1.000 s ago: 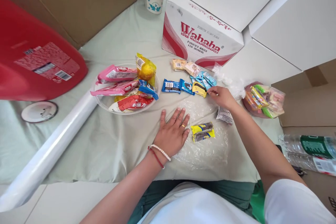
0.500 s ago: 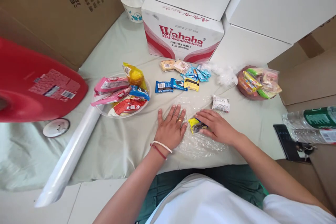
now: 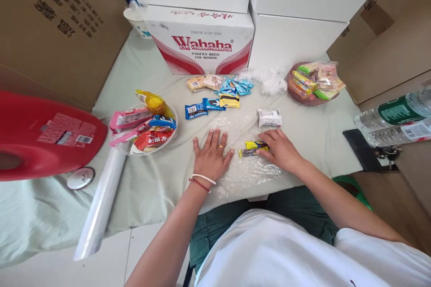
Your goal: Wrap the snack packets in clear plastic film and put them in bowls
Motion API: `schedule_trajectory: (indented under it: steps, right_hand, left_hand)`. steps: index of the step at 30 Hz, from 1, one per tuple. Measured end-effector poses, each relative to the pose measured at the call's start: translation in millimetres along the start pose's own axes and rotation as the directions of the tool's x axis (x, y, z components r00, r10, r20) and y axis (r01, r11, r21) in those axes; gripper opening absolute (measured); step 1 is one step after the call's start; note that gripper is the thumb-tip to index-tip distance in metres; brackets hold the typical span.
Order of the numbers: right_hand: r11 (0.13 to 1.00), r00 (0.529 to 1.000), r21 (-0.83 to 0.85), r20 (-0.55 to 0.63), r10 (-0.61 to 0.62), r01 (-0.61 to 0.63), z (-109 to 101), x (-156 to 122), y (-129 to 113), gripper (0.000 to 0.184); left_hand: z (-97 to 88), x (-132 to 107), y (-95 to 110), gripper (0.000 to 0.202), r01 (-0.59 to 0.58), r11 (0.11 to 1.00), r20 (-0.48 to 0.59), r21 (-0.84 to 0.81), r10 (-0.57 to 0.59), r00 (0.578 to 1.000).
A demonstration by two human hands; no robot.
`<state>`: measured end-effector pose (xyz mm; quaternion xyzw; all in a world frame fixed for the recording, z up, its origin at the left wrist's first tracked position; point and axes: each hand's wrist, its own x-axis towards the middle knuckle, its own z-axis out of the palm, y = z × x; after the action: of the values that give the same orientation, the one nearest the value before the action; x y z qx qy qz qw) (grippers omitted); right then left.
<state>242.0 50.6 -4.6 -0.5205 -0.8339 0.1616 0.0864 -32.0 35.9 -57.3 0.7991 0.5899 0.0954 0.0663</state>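
My left hand [image 3: 210,156] lies flat with fingers spread on the left edge of a sheet of clear plastic wrap [image 3: 251,170] on the green cloth. My right hand [image 3: 279,149] rests on the wrap with its fingertips touching the yellow snack packets [image 3: 252,148] that lie on it. A small white packet [image 3: 269,118] lies just beyond the right hand. Blue, yellow and tan snack packets [image 3: 218,92] sit in a cluster further back.
A clear bowl of pink and red snacks [image 3: 144,128] stands left, with a plastic wrap roll [image 3: 101,202] below it and a red container [image 3: 43,134] far left. A wrapped snack bowl [image 3: 313,81], Wahaha box [image 3: 202,40], water bottles [image 3: 397,119] and cardboard boxes surround the cloth.
My right hand came back from the far snack cluster to the yellow packets on the wrap. The view tilted and pulled back; my left hand stayed flat.
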Motion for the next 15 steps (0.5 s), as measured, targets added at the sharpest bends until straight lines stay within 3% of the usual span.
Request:
schedule_trajectory:
  steps: [3, 8, 10, 15]
  right_hand:
    - [0.997, 0.998, -0.040, -0.001, 0.059, -0.059, 2.1, 0.3, -11.2, 0.048]
    - [0.994, 0.998, -0.108, 0.067, -0.009, 0.017, 7.9, 5.4, -29.3, 0.028]
    - [0.991, 0.995, -0.131, 0.099, -0.025, 0.038, 7.8, 4.7, -29.1, 0.017]
    - [0.995, 0.995, -0.092, 0.082, 0.050, -0.043, 4.8, -10.0, -10.6, 0.017]
  left_hand:
    - [-0.2, 0.0, 0.2, 0.068, -0.004, 1.000, 0.000, 0.013, 0.004, 1.000]
    - [0.2, 0.6, 0.2, 0.070, 0.000, 0.999, 0.010, 0.043, -0.001, 1.000]
    - [0.6, 1.0, 0.3, 0.070, 0.004, 0.999, 0.019, 0.050, -0.005, 1.000]
    - [1.5, 1.5, 0.4, 0.070, 0.023, 0.997, 0.045, 0.070, -0.026, 0.999]
